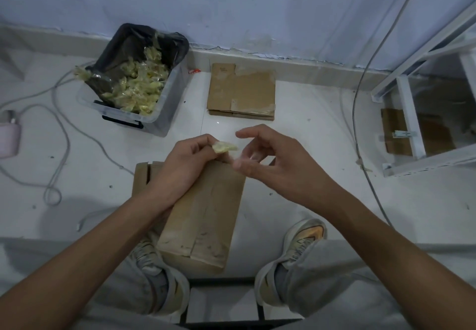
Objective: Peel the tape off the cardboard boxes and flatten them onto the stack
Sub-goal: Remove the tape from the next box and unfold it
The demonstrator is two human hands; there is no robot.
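Tape wad (223,147) in left hand (180,165) grip, above box (203,216).

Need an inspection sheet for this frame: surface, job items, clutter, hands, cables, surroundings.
Surface: white tiled floor, small specks.
Job's things: cardboard box between the feet; flattened stack by the wall; tape wad.
Clutter: clear bin, black liner, full of tape wads; pink object at left.
Hands: left hand pinches the tape wad; right hand loosely curled, holds nothing.
Cables: white cables left; grey cable right.
Surroundings: bluish wall; white metal frame.
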